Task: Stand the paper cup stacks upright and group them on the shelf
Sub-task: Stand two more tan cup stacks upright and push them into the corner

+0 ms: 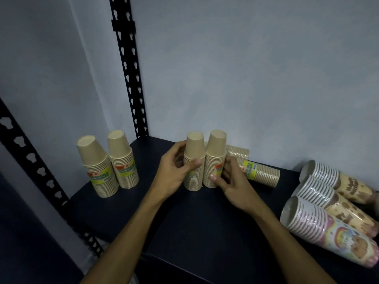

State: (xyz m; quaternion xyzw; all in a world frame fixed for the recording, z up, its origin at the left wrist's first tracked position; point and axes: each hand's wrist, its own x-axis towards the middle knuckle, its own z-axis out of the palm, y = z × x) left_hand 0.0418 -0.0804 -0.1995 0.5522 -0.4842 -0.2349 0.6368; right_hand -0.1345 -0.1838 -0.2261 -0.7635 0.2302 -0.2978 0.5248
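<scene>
Two tan paper cup stacks stand upright side by side mid-shelf. My left hand (176,171) grips the left one (193,152), thumb across its front. My right hand (229,181) grips the right one (215,152), fingers curled round its lower part. Two more upright tan stacks (96,167) (123,160) with green labels stand together at the left. Behind my right hand a tan stack (262,174) lies on its side, and another (238,151) lies against the wall.
The dark shelf (196,218) meets a grey wall at the back. Three wrapped patterned cup stacks (328,224) lie on their sides at the right edge. Black perforated uprights (131,78) (41,171) stand at the back left corner and left front.
</scene>
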